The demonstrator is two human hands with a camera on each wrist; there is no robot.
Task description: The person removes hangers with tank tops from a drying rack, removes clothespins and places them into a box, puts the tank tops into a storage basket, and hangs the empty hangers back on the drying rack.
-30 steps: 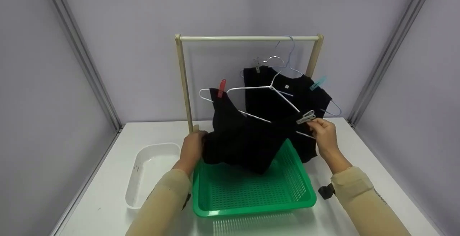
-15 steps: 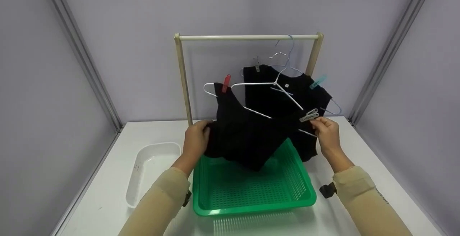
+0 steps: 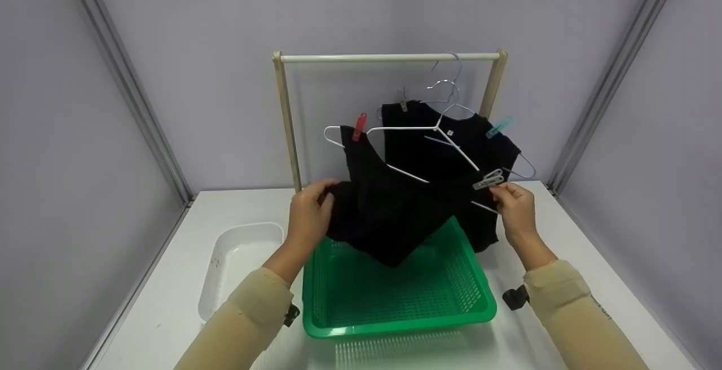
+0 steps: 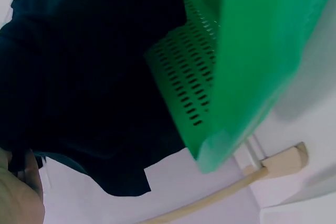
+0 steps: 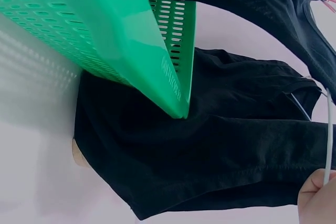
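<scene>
A black sleeveless garment (image 3: pixel 389 212) hangs tilted on a white wire hanger (image 3: pixel 403 128) above the green basket. A red clothespin (image 3: pixel 359 127) clips its left shoulder, and a pale grey clothespin (image 3: pixel 488 180) clips the right one. My left hand (image 3: pixel 309 215) pinches the garment's left side between thumb and fingers. With its fingertips just beneath the grey clothespin, my right hand (image 3: pixel 516 212) grips the hanger's right end, whose white wire crosses the hand (image 5: pixel 317 198) in the right wrist view. The hanger's metal hook overlaps another black garment (image 3: pixel 479 144) behind.
A wooden rack (image 3: pixel 389 58) stands at the back, with the second garment on a bluish hanger (image 3: pixel 456 71) at its right; a light-blue clothespin (image 3: pixel 499 127) clips that garment. The green basket (image 3: pixel 400 329) is in front, a white tray (image 3: pixel 210 280) to its left.
The garment and white hanger have risen slightly and shifted right. My left hand has moved up with the garment's left side, lifting and spreading it; my right hand has shifted slightly right.
</scene>
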